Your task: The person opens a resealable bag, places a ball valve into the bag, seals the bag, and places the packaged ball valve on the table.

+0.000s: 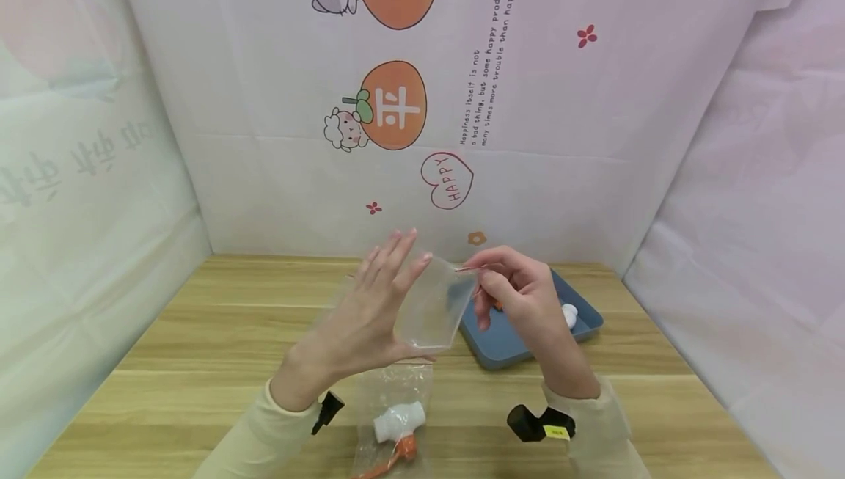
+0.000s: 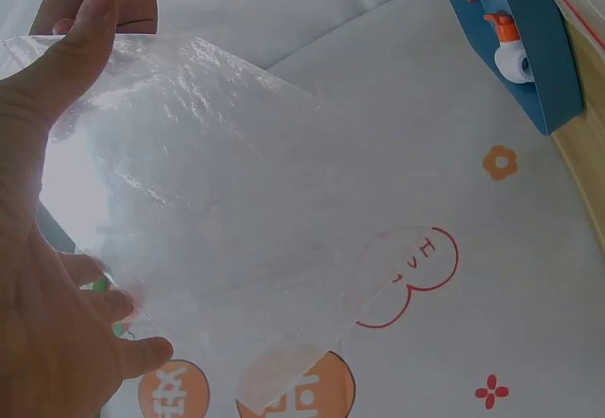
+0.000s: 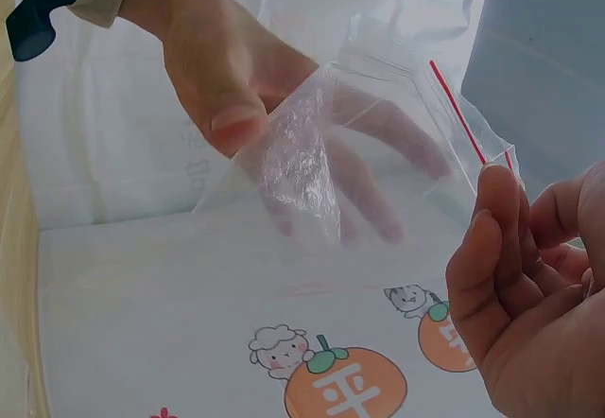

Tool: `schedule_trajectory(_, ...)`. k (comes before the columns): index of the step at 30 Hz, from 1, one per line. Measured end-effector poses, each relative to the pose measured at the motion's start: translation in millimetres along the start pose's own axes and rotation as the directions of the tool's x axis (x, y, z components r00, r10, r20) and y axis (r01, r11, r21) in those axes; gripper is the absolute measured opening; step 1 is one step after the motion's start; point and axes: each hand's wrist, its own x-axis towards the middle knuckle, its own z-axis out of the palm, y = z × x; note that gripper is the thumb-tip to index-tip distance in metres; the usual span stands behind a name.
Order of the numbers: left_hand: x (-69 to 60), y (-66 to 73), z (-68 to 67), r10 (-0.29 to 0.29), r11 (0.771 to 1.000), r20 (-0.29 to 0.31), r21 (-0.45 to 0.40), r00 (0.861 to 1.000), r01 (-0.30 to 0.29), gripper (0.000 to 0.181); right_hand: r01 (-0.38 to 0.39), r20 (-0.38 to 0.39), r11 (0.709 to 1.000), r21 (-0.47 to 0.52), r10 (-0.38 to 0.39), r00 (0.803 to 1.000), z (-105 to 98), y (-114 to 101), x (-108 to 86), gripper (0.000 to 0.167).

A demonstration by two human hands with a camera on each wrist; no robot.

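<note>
A clear zip-lock bag (image 1: 432,306) with a red zip line is held up in the air between both hands. My right hand (image 1: 524,295) pinches its red-lined top edge between thumb and fingers, which shows closely in the right wrist view. My left hand (image 1: 359,317) is spread against the other side of the bag, fingers extended and thumb apart. Through the film (image 3: 312,182) the left fingers show in the right wrist view. No contents are visible in the bag (image 2: 236,191). Below the left hand, a second zip-lock bag (image 1: 370,398) lies on the table with a white-and-orange ball valve (image 1: 399,420) inside.
Behind the right hand stands a blue tray (image 1: 502,354) on the wooden table (image 1: 218,339). White pieces with orange handles (image 2: 510,54) lie in it. Printed white cloth (image 1: 284,171) walls the table at the back and both sides.
</note>
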Motion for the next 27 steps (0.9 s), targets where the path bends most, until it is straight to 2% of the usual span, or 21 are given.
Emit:
schedule_trajectory(5, -1.1, 0.0, 1.4, -0.009, 0.999, 0.004, 0.040, 1.000, 0.009, 0.135, 0.023, 0.062, 0.998, 0.058, -0.026, 0.998, 5.1, 1.4, -0.7, 0.016)
schedule_trajectory(12, -0.4, 0.8, 1.1, -0.012, 1.000, -0.013, 0.012, 1.000, 0.012, 0.133, 0.046, 0.108, 0.994, 0.094, -0.056, 0.993, 6.2, -0.9, -1.4, 0.019)
schedule_trajectory(21, -2.5, 0.2, -1.4, -0.035, 0.999, 0.002, -0.013, 0.999, 0.035, 0.130, -0.047, 0.110, 0.999, 0.014, 0.045, 0.993, 3.4, -2.7, -2.5, 0.016)
schedule_trajectory(27, -2.6, -1.3, -4.4, -0.059, 0.997, 0.030, -0.054, 0.998, 0.061, 0.116, -0.028, 0.151, 1.000, -0.001, 0.028, 0.988, 3.3, -1.5, -2.5, 0.018)
